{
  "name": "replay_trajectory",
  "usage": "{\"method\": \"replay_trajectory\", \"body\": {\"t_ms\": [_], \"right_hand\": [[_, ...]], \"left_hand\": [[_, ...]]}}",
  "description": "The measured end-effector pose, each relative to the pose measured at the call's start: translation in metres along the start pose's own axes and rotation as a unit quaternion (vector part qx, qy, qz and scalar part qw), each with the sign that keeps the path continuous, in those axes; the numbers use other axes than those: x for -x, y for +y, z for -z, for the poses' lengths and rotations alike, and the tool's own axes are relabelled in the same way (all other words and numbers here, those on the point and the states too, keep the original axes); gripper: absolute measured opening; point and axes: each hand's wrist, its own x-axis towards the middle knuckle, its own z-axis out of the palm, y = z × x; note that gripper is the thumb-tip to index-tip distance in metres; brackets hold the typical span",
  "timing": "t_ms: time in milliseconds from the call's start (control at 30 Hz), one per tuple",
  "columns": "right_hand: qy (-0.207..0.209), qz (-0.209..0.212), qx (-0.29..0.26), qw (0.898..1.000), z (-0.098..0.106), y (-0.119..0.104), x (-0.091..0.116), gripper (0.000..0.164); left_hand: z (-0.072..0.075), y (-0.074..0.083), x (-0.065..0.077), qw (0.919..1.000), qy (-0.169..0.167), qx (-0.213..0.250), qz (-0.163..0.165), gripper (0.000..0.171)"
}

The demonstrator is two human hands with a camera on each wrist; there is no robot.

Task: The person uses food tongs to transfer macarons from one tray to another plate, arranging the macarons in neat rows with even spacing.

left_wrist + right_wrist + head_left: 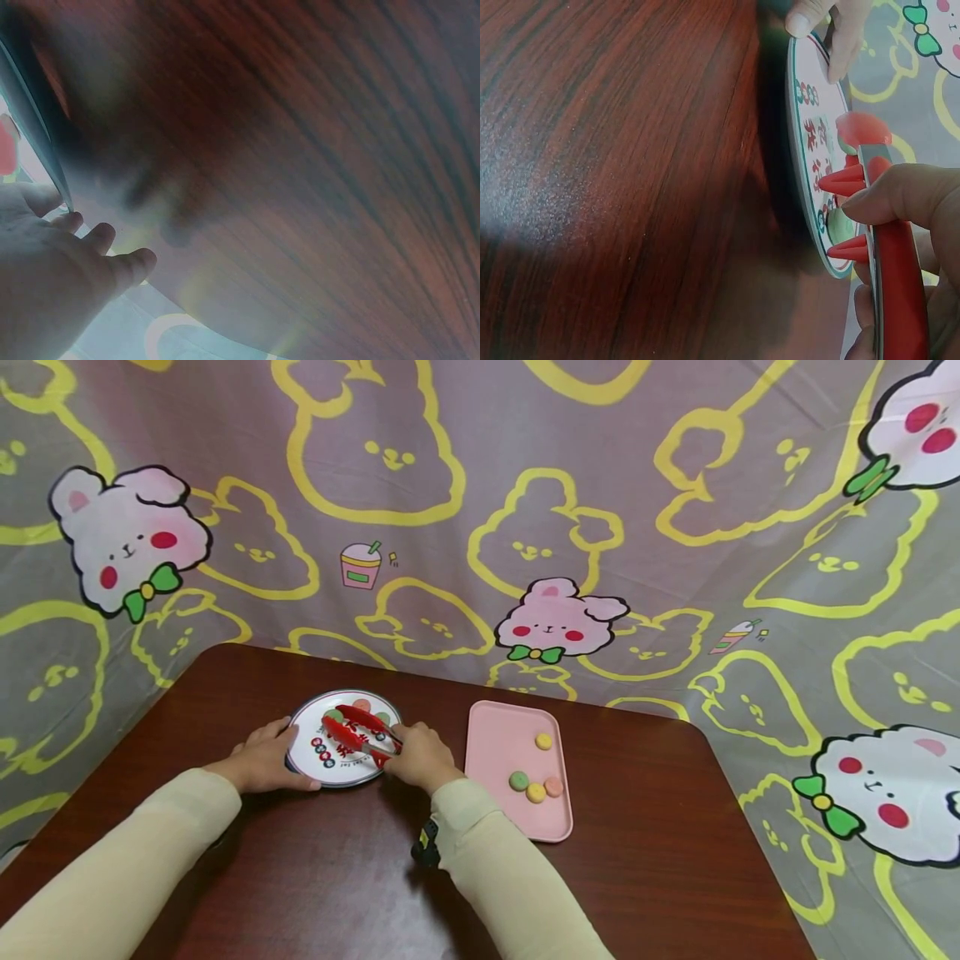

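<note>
A round white plate (306, 727) with a dark rim and red lettering sits on the table's left half. My left hand (262, 760) grips its left edge, thumb at the near side and fingers farther back. In my right hand (422, 758) are red-and-metal tongs (900, 292), reaching over the plate. At the tongs' tips shows a small round green macaron-like piece (333, 716); in the right wrist view red tips partly cover it. Also on the plate are a pink piece (362, 705) and another green piece (841, 226).
A pink rectangular tray (495, 735) lies right of the plate, holding several small round pieces in yellow, green and pink. Under everything is a dark brown wooden table (637, 827). A patterned cloth (450, 552) hangs behind and beside it.
</note>
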Motion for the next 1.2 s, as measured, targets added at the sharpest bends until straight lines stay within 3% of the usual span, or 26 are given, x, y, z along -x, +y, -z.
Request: {"method": "replay_trajectory", "body": {"t_ms": [1200], "right_hand": [[-0.016, -0.011, 0.045, 0.999, 0.002, -0.015, -0.005, 0.059]], "left_hand": [[0.001, 0.002, 0.001, 1.0, 0.003, -0.001, -0.005, 0.122]]}}
